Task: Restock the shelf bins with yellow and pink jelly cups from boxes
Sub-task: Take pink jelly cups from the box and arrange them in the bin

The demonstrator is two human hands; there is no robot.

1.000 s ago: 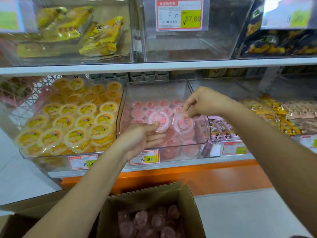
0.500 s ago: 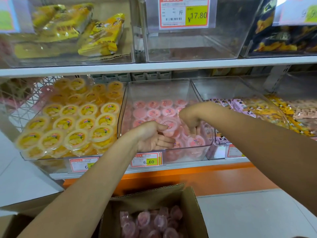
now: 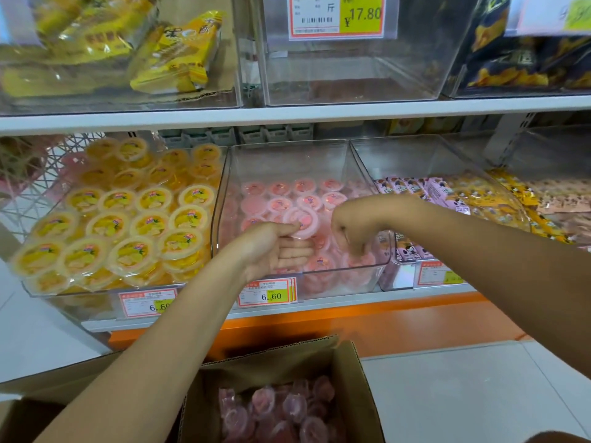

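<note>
Left hand (image 3: 271,251) fingers grasp a pink jelly cup (image 3: 302,220); right hand (image 3: 353,225) fingers seemingly clenched.

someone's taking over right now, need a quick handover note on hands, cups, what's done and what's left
Left hand: holds a round pink jelly cup by its rim over the clear plastic middle bin.
Right hand: knuckles up, reaching down into the same bin's front right; whether it grips a cup is hidden.
Done: the yellow jelly cup bin on the left looks full, cups lined up in rows. The pink bin holds cups at the back and front.
Left: the open cardboard box below has many pink cups to move; the pink bin has room on top.
</note>
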